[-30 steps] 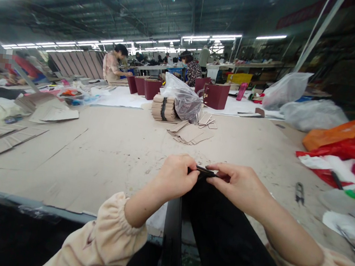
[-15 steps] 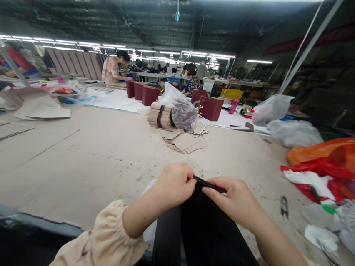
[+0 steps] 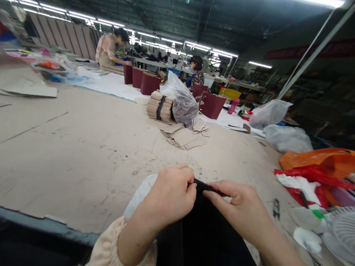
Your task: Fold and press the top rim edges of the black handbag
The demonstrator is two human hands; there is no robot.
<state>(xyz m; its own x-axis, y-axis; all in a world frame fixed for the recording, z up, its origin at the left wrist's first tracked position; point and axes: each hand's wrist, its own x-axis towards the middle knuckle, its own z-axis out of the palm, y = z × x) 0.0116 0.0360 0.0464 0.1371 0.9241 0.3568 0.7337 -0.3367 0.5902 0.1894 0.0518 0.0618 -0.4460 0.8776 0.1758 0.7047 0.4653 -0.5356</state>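
A black flat piece [image 3: 204,244], like a folded bag or sheet, stands up from below at the table's near edge. My left hand [image 3: 171,195] is curled closed and pinches its top edge on the left. My right hand [image 3: 240,210] pinches the same top edge from the right, fingers pressed together along it. Both wrists wear cream sleeves. A white plastic scrap [image 3: 138,194] lies just left of my left hand.
A cardboard-covered table [image 3: 78,148] stretches ahead. A bundle of cardboard pieces [image 3: 159,107], a clear plastic bag [image 3: 183,102] and loose cards [image 3: 183,137] lie mid-table. Maroon boxes [image 3: 211,105] and seated people are beyond. Orange and red bags [image 3: 319,163], scissors [image 3: 276,208] and a white fan [image 3: 351,237] sit at right.
The view has swung slightly left and down. Both hands keep pinching the black piece's top edge, now closer to the camera.
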